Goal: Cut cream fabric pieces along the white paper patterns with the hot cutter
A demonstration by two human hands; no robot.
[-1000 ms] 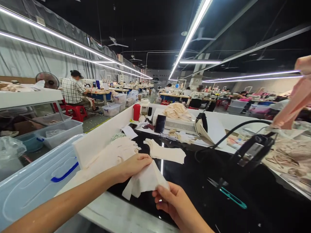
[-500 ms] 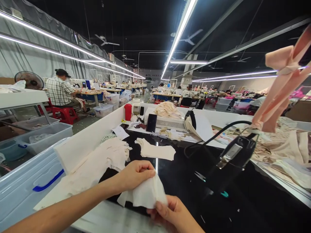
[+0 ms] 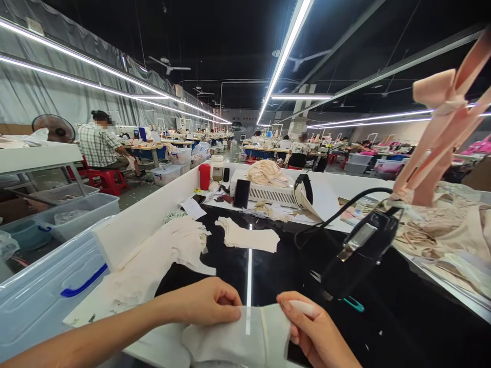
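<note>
Between my hands a thin white fabric piece (image 3: pixel 249 337) with a raised seam is stretched over the table's near edge. My left hand (image 3: pixel 217 301) pinches its upper left edge between thumb and fingers. At the upper right corner my right hand (image 3: pixel 307 322) grips it, fingers closed. Beyond them a small stack of cream cut pieces (image 3: pixel 249 236) lies on the black tabletop (image 3: pixel 276 276). A large heap of cream fabric pieces (image 3: pixel 161 255) spreads out on the left, near my left forearm.
A black clamp-like device (image 3: pixel 364 245) with a cable hangs at right, peach straps (image 3: pixel 433 128) above it. Thread snips (image 3: pixel 353 304) lie beneath. Along the back are a phone (image 3: pixel 241 193), a red cup (image 3: pixel 204 176) and a white machine (image 3: pixel 268 194). A person (image 3: pixel 99 143) sits at far left.
My hands have moved apart and my right hand has risen to the right. The fabric, bunched before, is now drawn flat between them. The view has shifted slightly.
</note>
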